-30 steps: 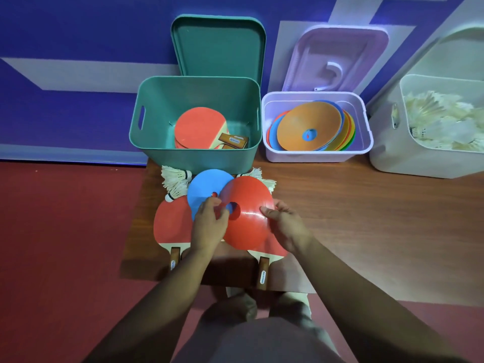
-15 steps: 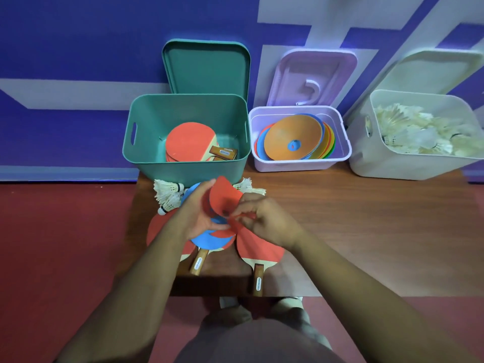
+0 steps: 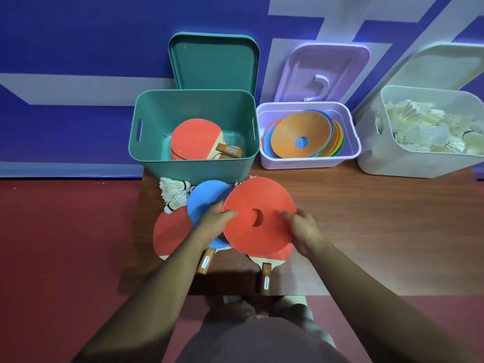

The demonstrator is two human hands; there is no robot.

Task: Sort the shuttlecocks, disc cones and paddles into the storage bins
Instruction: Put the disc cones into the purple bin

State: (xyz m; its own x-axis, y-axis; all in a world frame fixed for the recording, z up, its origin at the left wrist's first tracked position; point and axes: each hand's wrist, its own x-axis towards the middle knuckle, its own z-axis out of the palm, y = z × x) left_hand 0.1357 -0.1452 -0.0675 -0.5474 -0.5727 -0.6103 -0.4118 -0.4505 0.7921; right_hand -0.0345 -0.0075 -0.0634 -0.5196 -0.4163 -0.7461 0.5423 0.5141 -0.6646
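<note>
The desk (image 3: 366, 231) shows polished brown wood grain. The green bin (image 3: 193, 169) and lilac bin (image 3: 309, 162) look smooth matt plastic. The red disc cone (image 3: 259, 200) is matt; paddle handles (image 3: 265, 279) are wooden.

Both bare forearms reach forward from the bottom of the view and draw in toward the middle, the hands close together but not touching. The left hand (image 3: 213, 224) is palm down, its wrist straight, the fingers curled, with the thumb tip lying on top of the left edge of a red cone (image 3: 258, 216) and the rest tucked beneath it. The right hand (image 3: 303, 231) comes in from the other side, its fingertips (image 3: 286, 214) spread on the upper face of the cone near the right rim, thumb side hidden. The cone is held between both hands.
</note>
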